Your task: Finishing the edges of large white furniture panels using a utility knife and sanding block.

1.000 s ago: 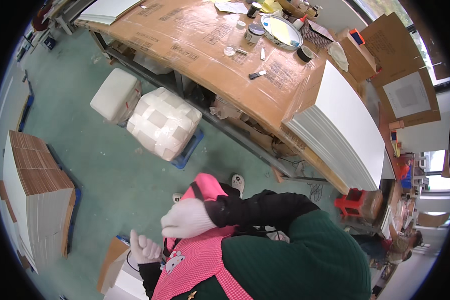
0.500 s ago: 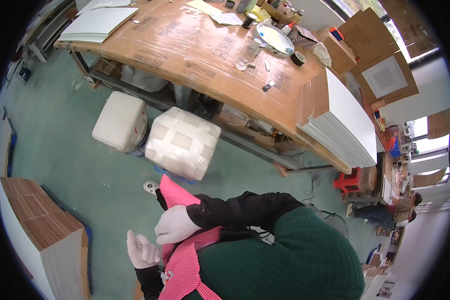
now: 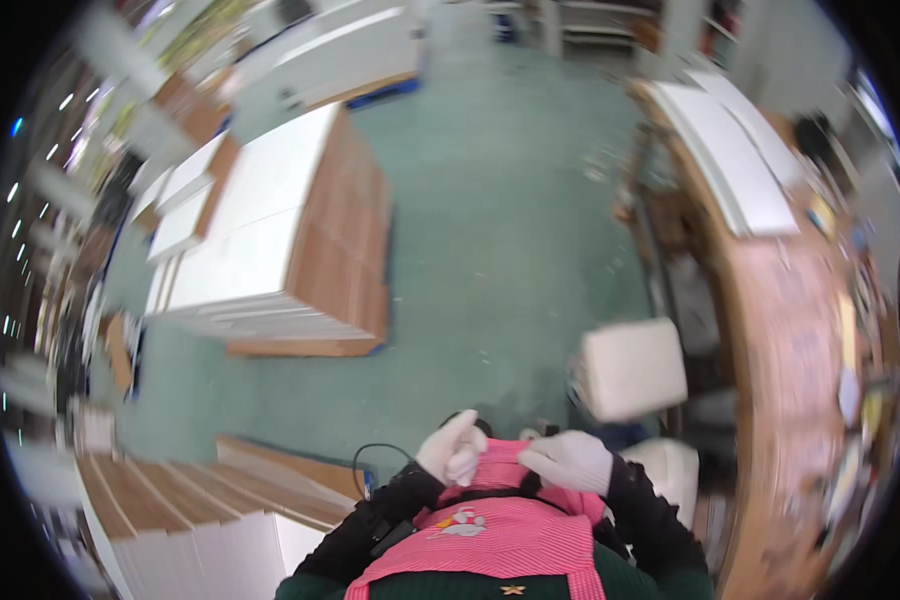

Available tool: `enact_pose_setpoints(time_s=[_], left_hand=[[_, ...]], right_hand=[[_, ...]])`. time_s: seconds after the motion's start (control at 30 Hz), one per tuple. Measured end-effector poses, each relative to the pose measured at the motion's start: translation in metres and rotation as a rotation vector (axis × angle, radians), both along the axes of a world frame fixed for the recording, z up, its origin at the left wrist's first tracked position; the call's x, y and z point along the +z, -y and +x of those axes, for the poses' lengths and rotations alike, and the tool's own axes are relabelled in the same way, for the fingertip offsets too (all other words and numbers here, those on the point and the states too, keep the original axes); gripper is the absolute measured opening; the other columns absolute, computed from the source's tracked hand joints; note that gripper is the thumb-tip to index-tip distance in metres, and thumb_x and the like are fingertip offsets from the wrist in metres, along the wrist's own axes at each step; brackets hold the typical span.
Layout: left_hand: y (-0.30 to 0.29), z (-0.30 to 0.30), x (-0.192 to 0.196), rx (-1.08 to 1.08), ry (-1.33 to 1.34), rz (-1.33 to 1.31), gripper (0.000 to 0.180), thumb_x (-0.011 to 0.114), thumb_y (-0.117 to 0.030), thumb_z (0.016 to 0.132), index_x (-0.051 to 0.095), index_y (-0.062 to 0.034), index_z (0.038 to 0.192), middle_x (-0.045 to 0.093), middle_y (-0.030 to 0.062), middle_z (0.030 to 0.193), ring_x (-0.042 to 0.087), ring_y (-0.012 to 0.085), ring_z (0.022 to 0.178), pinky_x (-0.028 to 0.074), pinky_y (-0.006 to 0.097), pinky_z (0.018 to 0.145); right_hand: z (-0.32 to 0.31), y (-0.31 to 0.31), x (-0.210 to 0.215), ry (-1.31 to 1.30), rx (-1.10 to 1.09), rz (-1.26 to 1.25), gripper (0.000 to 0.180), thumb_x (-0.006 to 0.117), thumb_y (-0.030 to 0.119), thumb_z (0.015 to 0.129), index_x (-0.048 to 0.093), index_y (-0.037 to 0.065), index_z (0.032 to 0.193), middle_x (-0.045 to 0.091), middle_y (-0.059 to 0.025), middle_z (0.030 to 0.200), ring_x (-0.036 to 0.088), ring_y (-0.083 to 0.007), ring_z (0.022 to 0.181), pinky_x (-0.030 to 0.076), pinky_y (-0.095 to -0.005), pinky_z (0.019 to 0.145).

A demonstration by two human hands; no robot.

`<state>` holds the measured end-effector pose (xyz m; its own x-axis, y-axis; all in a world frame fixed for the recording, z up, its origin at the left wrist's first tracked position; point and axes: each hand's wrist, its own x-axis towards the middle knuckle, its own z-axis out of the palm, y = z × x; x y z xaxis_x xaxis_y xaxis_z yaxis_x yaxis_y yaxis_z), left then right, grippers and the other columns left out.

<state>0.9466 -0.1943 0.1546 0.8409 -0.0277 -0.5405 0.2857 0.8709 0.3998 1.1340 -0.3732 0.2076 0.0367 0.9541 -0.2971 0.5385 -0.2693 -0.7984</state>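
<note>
My 2 gloved hands are at the bottom of the view, side by side and apart, over my pink apron (image 3: 510, 545), which fills 6 o'clock. My left fingers (image 3: 459, 465) are at 6 o'clock, partly curled with 1 digit raised; I cannot tell whether they have hold of anything. My right fingers (image 3: 548, 462) are at 5 o'clock, bent inward over the apron's pink cloth, and I cannot tell whether they pinch it. The apron carries 1 picture, a small white figure (image 3: 458, 522) with a touch of orange, and 1 gold star (image 3: 512, 590) shows below it.

At 3 o'clock runs the long brown surface (image 3: 785, 330); any print on it is too blurred to read. On its far end, at 2 o'clock, lie 2 overlapping white piles of sheets (image 3: 725, 160), their sheets too blurred to count. Next to the surface, at 4 o'clock, are 2 white padded blocks (image 3: 634, 370), the nearer 1 partly hidden behind my right sleeve.

At 10 o'clock stands 1 large stack of white-topped boards (image 3: 270, 230), with 2 smaller white packs (image 3: 192, 198) against its left side. Another white stack (image 3: 355, 60) is at 11 o'clock with 1 blue pallet (image 3: 385, 93) under it, and brown-edged boards (image 3: 185, 495) lean in a row at 8 o'clock. Near my left sleeve, 1 black cable (image 3: 370, 447) arches over the green floor (image 3: 490, 290).
</note>
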Motion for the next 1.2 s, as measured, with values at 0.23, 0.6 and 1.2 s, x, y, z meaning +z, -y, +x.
enact_pose_setpoints(time_s=[0.23,0.6,1.2], left_hand=[[-0.149,0.045,-0.019,0.261,-0.087,0.04,0.053,0.039,-0.051,0.099,0.063,-0.009,0.076,0.031,-0.0036,0.038,0.028,0.0111,0.027,0.034,0.028,0.031],[-0.435,0.149,-0.005,0.2,-0.027,-0.063,0.026,0.043,-0.015,0.096,0.059,0.0032,0.107,0.033,-0.005,0.042,0.031,0.0091,0.031,0.031,0.026,0.035],[-0.783,0.514,0.011,0.301,-0.085,0.085,0.022,0.048,-0.019,0.099,0.057,-0.0088,0.116,0.029,-0.0068,0.053,0.029,0.008,0.044,0.033,0.028,0.048]], right_hand=[[0.057,-0.172,-0.018,0.105,0.356,0.096,0.021,0.048,0.024,0.093,0.06,0.01,0.104,0.067,-0.0113,0.094,0.066,-0.0329,0.076,0.053,-0.0431,0.065],[0.178,-0.435,-0.012,0.225,0.144,-0.469,0.055,0.033,0.049,0.097,0.067,0.008,0.084,0.066,-0.0104,0.066,0.067,-0.0318,0.07,0.052,-0.0432,0.07],[0.534,-0.8,-0.031,0.498,0.194,-0.268,0.034,0.041,0.036,0.093,0.064,0.011,0.091,0.068,-0.0153,0.087,0.066,-0.0376,0.083,0.053,-0.0486,0.073]])
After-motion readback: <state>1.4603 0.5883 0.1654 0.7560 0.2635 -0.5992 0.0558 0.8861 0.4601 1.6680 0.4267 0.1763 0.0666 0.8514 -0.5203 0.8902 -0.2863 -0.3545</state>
